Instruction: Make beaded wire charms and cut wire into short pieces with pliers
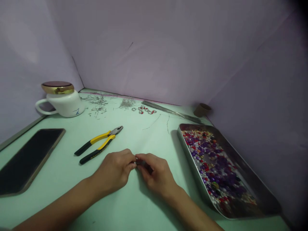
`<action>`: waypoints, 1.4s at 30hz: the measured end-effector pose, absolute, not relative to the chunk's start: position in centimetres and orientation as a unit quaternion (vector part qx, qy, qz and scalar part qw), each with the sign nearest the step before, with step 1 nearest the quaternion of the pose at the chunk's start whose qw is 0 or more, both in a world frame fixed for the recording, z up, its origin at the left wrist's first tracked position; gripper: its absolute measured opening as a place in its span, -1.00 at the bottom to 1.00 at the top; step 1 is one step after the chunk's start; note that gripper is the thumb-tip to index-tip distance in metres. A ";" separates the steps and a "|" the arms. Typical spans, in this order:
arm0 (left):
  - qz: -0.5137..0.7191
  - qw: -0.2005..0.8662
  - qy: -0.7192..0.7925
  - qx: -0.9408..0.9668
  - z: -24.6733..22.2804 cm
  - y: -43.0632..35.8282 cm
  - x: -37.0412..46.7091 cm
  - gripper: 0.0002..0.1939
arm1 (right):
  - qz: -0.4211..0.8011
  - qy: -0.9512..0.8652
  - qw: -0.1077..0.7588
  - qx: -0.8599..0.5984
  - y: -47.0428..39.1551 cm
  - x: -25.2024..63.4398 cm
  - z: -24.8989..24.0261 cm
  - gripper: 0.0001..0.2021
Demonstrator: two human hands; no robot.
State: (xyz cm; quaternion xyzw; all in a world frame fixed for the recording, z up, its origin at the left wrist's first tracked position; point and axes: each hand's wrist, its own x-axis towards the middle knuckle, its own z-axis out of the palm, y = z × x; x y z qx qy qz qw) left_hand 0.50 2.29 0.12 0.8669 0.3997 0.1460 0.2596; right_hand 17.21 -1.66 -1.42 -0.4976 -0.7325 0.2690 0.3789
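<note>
My left hand (119,170) and my right hand (157,173) meet fingertip to fingertip over the middle of the table. Each is closed in a pinch. Between the right thumb and fingers sits a small dark object (145,166), mostly covered, its kind unclear. Something tiny and light shows where the fingertips touch, too small to name. Pliers (102,142) with yellow and black handles lie just beyond my left hand, jaws pointing away to the right. Past the hands, a beaded chain (147,110) with red beads rests on the table beside two loose bent wires (167,124).
A metal tray (197,173) of mixed beads stands at right. A phone (26,160) and a lidded white mug (66,104) are at left. Along the back lie wire pieces (96,102), a bundle of straight wires (170,111) and a brown cup-shaped object (202,110).
</note>
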 end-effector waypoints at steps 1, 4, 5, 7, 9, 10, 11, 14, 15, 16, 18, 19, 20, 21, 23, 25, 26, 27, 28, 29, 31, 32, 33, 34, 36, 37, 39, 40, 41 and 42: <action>0.142 0.247 0.394 0.874 0.1 2.2 0.5 -0.80 | 0.266 -0.735 0.375 -0.499 -1.7 17.2 -1.4 -0.70; 0.128 0.208 0.381 0.892 0.1 2.1 0.4 -0.78 | 0.263 -0.738 0.366 -0.502 -1.8 17.1 -1.3 -0.71; 0.126 0.199 0.379 0.895 0.1 2.1 0.3 -0.77 | 0.266 -0.737 0.366 -0.502 -1.8 17.1 -1.4 -0.70; 0.139 0.201 0.374 0.894 0.1 2.1 0.2 -0.77 | 0.289 -0.721 0.379 -0.502 -1.7 17.1 -1.6 -0.71; 0.177 0.244 0.365 0.881 0.0 2.1 0.0 -0.80 | 0.350 -0.661 0.418 -0.515 -1.4 17.2 -1.9 -0.76; 0.205 0.279 0.368 0.863 -0.1 2.2 0.0 -0.81 | 0.396 -0.608 0.449 -0.521 -1.2 17.2 -2.0 -0.79; 0.235 0.322 0.376 0.836 -0.2 2.2 0.0 -0.79 | 0.448 -0.542 0.483 -0.522 -1.0 17.2 -2.0 -0.81; 0.316 0.463 0.413 0.718 -0.3 2.3 0.3 -0.68 | 0.603 -0.323 0.562 -0.466 -0.6 17.2 -1.4 -0.75; 0.334 0.504 0.416 0.679 -0.3 2.2 0.5 -0.67 | 0.644 -0.263 0.570 -0.437 -0.6 17.2 -1.1 -0.73; 0.347 0.538 0.412 0.649 -0.3 2.1 0.8 -0.65 | 0.679 -0.215 0.570 -0.411 -0.6 17.1 -0.8 -0.71; 0.362 0.577 0.399 0.615 -0.2 1.9 1.3 -0.60 | 0.721 -0.166 0.557 -0.377 -0.7 16.8 -0.3 -0.70; 0.362 0.584 0.396 0.609 -0.1 1.7 1.5 -0.58 | 0.731 -0.163 0.550 -0.369 -0.8 16.7 -0.2 -0.70; 0.360 0.586 0.396 0.609 0.0 1.5 1.7 -0.57 | 0.735 -0.168 0.547 -0.363 -0.9 16.5 -0.2 -0.70; 0.357 0.582 0.398 0.613 0.0 1.4 1.8 -0.57 | 0.736 -0.179 0.546 -0.359 -1.0 16.4 -0.3 -0.70; 0.357 0.560 0.403 0.630 0.0 1.1 2.1 -0.62 | 0.732 -0.202 0.547 -0.352 -1.1 16.2 -0.5 -0.72; 0.371 0.533 0.404 0.644 0.1 0.9 2.2 -0.68 | 0.732 -0.217 0.547 -0.344 -1.1 16.0 -0.7 -0.73; 0.381 0.520 0.404 0.649 0.1 0.8 2.2 -0.72 | 0.732 -0.226 0.545 -0.342 -1.1 16.0 -0.8 -0.73; 0.389 0.508 0.403 0.654 0.1 0.8 2.3 -0.74 | 0.731 -0.235 0.543 -0.339 -1.1 15.9 -0.9 -0.73; 0.397 0.497 0.402 0.659 0.2 0.7 2.3 -0.77 | 0.729 -0.246 0.543 -0.336 -1.1 15.9 -0.9 -0.73; 0.404 0.486 0.399 0.665 0.3 0.6 2.3 -0.79 | 0.727 -0.257 0.543 -0.334 -1.2 15.8 -0.9 -0.73; 0.417 0.466 0.390 0.676 0.5 0.4 2.3 -0.82 | 0.720 -0.276 0.545 -0.328 -1.3 15.7 -0.9 -0.75; 0.423 0.458 0.386 0.680 0.6 0.3 2.3 -0.83 | 0.716 -0.283 0.548 -0.327 -1.4 15.6 -0.8 -0.75; 0.429 0.452 0.383 0.682 0.7 0.2 2.2 -0.83 | 0.710 -0.288 0.553 -0.327 -1.6 15.5 -0.8 -0.76; 0.435 0.450 0.381 0.681 0.8 0.1 2.2 -0.83 | 0.703 -0.292 0.560 -0.327 -1.7 15.4 -0.9 -0.76; 0.440 0.463 0.383 0.668 0.7 0.0 2.1 -0.81 | 0.682 -0.294 0.582 -0.330 -1.9 15.3 -1.0 -0.75; 0.435 0.480 0.386 0.657 0.6 0.0 2.1 -0.78 | 0.667 -0.297 0.596 -0.335 -1.9 15.3 -1.1 -0.73; 0.413 0.525 0.391 0.633 0.2 0.2 2.0 -0.73 | 0.631 -0.307 0.621 -0.350 -1.9 15.3 -1.3 -0.70; 0.401 0.548 0.392 0.621 0.1 0.3 1.9 -0.71 | 0.616 -0.312 0.628 -0.359 -1.9 15.3 -1.4 -0.68; 0.390 0.568 0.392 0.610 -0.1 0.4 1.9 -0.70 | 0.605 -0.317 0.631 -0.369 -1.9 15.4 -1.4 -0.68; 0.384 0.582 0.390 0.601 -0.2 0.4 1.9 -0.69 | 0.600 -0.321 0.629 -0.376 -1.9 15.4 -1.4 -0.67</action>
